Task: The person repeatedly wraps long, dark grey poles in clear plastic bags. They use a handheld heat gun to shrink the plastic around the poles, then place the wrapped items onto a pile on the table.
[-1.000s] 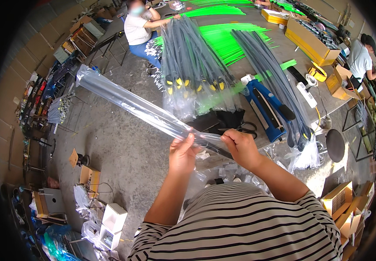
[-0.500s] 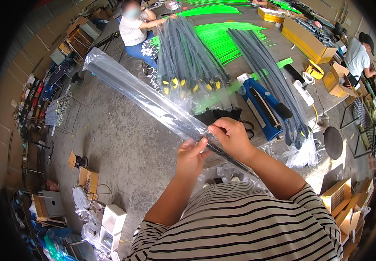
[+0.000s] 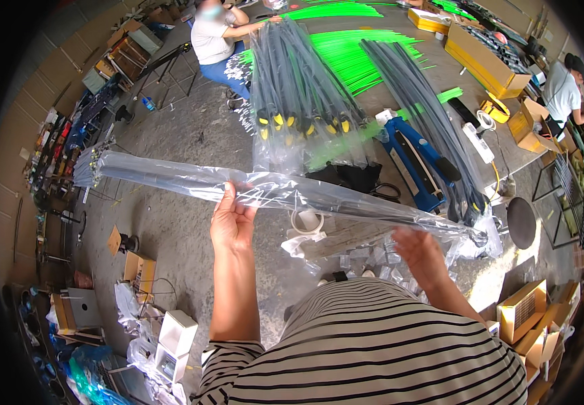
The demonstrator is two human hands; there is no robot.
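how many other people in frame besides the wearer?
2. One person in a white top sits at the top, left of the bagged rod pile. Another person in a cap stands at the right edge. More may be hidden beyond the rim.

Long sleeve [image 3: 271,189]: clear, glossy plastic film, crinkled, over dark matt rods. Far bundles [image 3: 298,88]: the same shiny film around grey rods with yellow-and-black grips. Floor [image 3: 170,229]: rough, matt concrete. Boxes [image 3: 521,310], right: matt brown cardboard. Sealer [image 3: 410,162]: smooth blue painted metal. Shirt [image 3: 373,351], near: striped matt cloth.
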